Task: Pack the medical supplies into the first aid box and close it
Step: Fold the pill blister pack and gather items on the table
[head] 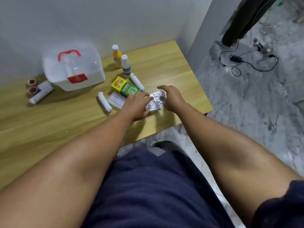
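Observation:
The first aid box (74,71), translucent white with a red handle and red latch, stands shut at the back left of the wooden table (49,125). Silver foil pill strips (154,102) lie near the right edge. My left hand (138,106) and my right hand (171,97) both rest on them, fingers curled around the strips. Just behind lie a green and yellow carton (126,88), a white sachet (116,99) and a white gauze roll (104,103). A white tube (137,81) lies beside the carton.
A yellow bottle (116,56) and a small white bottle (126,65) stand at the back. Left of the box lie two bandage rolls (41,92) and two small red-brown pots (32,86). A wall lies behind the table. A black cable and adapter (236,59) lie on the floor.

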